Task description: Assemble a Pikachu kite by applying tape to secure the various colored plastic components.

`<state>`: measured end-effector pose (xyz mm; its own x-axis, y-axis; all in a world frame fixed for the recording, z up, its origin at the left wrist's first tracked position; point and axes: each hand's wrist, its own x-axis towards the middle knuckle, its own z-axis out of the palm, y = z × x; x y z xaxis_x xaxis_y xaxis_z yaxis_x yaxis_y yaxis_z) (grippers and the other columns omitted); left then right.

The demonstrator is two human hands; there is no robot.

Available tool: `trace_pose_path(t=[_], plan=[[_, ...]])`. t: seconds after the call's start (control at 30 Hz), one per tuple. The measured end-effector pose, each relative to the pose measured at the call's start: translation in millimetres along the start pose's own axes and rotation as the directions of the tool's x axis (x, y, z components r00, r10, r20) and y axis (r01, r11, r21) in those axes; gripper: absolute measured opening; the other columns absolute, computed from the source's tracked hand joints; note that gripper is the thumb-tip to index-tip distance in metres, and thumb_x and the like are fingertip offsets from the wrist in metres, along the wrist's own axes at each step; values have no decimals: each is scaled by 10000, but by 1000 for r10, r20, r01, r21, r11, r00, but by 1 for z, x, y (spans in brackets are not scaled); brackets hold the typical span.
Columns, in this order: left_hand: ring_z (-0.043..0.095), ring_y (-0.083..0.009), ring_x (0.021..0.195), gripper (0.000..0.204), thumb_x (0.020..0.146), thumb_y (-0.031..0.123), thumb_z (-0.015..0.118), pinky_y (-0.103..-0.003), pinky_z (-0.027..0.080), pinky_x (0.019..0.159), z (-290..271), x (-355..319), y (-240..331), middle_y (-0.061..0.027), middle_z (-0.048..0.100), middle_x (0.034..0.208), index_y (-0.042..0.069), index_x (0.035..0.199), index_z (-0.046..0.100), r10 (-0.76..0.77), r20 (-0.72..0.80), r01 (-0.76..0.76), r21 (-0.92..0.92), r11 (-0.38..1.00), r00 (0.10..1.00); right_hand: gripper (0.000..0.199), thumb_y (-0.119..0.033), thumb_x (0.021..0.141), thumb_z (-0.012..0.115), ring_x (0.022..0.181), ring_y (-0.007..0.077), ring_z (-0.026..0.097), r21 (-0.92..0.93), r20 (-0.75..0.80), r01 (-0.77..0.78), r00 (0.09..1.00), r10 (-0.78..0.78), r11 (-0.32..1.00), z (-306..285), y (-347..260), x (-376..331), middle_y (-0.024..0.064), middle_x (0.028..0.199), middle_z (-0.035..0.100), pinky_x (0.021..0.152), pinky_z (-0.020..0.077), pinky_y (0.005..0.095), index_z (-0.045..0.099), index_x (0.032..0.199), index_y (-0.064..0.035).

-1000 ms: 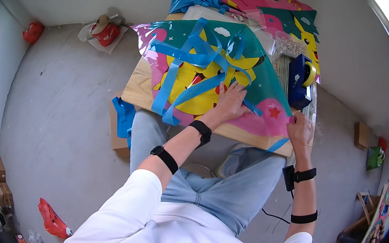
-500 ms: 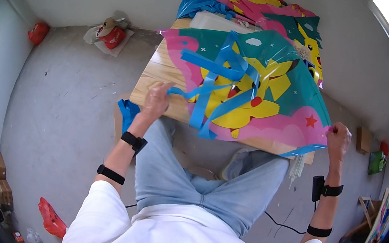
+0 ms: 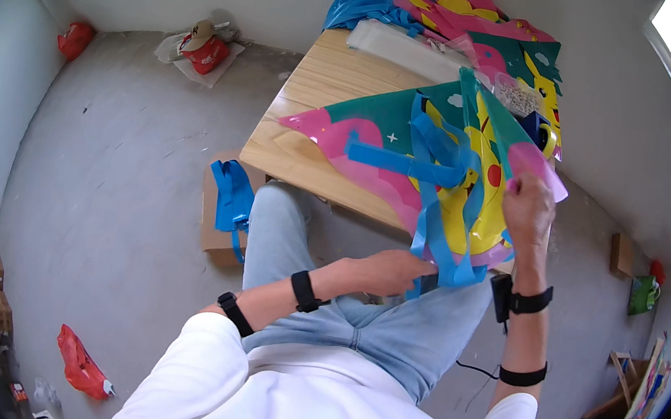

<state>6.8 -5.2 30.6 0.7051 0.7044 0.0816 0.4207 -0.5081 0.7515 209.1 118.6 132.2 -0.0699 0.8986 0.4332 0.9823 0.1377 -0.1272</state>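
A thin plastic kite (image 3: 404, 110) in green and pink with a yellow cartoon figure lies partly over the front of a wooden table (image 3: 294, 140). Its right side is folded up toward the middle. My right hand (image 3: 530, 211) is closed around the pink right corner, lifting it. Over my lap, my left hand (image 3: 396, 273) pinches the kite's lower edge beside the dangling tails; its fingertips are partly hidden. Blue ribbon tails (image 3: 397, 162) loop across the kite's front and hang past the table edge.
Behind the kite are a stack of clear plastic sleeves (image 3: 399, 48), a tub of small beads (image 3: 516, 96), a tape roll (image 3: 546, 138) and a pile of more kites (image 3: 463, 10). A cardboard box (image 3: 220, 249) with blue ribbon (image 3: 232, 196) stands left of my leg.
My right hand has moved inward and up, folding the kite's right corner over. My left hand has left the ribbon end and come down right to the lower edge. The kite has shifted right.
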Motion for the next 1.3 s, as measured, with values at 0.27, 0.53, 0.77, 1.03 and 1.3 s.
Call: trace_pose_path(t=[0.27, 0.53, 0.77, 1.03, 1.3], plan=[[572, -148, 647, 140, 853, 41, 558, -287, 464, 604, -92, -168, -29, -82, 606, 778, -4, 955, 643, -592, -257, 388, -550, 739, 764, 328, -296, 818, 664, 875, 370, 657, 102, 392, 18, 918, -57, 995, 120, -70, -58, 156, 1017, 621, 730, 536, 469, 559, 1031, -70], [516, -89, 598, 89, 847, 42, 583, -238, 412, 539, -130, -295, -29, -17, 558, 675, -8, 870, 653, -734, -670, 690, -480, 542, 111, 376, -312, 823, 663, 983, 403, 616, 22, 279, -68, 958, 60, 997, 147, -17, -27, 205, 1144, 593, 777, 514, 503, 548, 1066, -49], [516, -64, 625, 121, 875, 95, 595, -217, 399, 547, -115, -238, -10, -3, 568, 705, 11, 901, 678, -761, -478, 326, -705, 630, 438, 394, -340, 786, 708, 994, 389, 607, 26, 324, -62, 945, 51, 998, 85, -65, -34, 193, 1077, 620, 819, 495, 479, 610, 1020, -38], [533, -54, 668, 92, 871, 76, 605, -207, 425, 599, -108, -146, 7, -14, 602, 744, 29, 912, 672, -556, -383, 233, -628, 742, 737, 483, -247, 788, 744, 983, 270, 626, 960, 128, 67, 759, -638, 272, 27, -202, -101, 140, 1072, 643, 872, 486, 356, 595, 1185, -16], [620, -86, 690, 125, 874, 56, 629, -207, 481, 570, -121, -180, 1, -53, 647, 789, -5, 982, 624, -655, -468, 122, -753, 647, 593, 85, -65, 896, 604, 528, 20, 466, 755, 624, -618, 575, -529, 219, 30, -185, -108, -42, 601, 510, 480, 358, 199, 636, 838, -12]])
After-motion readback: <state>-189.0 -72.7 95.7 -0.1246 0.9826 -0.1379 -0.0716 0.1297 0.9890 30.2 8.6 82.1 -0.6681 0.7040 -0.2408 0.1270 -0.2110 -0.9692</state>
